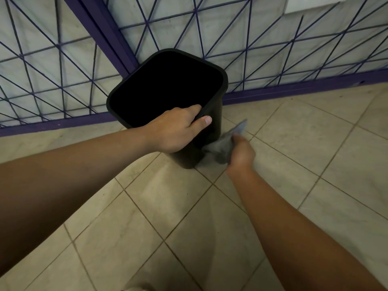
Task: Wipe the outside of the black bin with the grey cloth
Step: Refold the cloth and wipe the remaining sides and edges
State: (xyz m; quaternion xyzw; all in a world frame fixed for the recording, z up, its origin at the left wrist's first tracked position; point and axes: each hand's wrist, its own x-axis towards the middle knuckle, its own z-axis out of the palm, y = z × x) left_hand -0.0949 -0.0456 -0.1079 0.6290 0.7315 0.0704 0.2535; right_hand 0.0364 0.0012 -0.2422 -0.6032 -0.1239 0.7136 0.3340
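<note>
Black bin (212,116) stands on the tiled floor (189,217), tucked into the corner vs. the purple grille (273,38), mouth up and tipped a bit toward the camera. Left hand (174,131) clamps the near rim: fingers hooked over the edge into the opening, thumb down the outside wall. That's the anchor, bin looks steadied.

Right hand (241,153) is low, just right of the bin's base, fingers bunched round the grey cloth (222,145). Cloth is blurred, so it's moving; its inner edge touches the bin's lower right wall near the floor, w/ one corner flapping up and away.

Key relation: the bin's long axis runs up from the floor, rim near the left hand, base near the right. So the wiping surface lies up and to the left of the cloth hand, and the right hand is the nearer one to that wall. Judging from this, the stroke likely wants to travel up the side toward the rim, or round the corner to the near face. Far faces sit close to the grille, prob. need the left hand to turn the bin.
</note>
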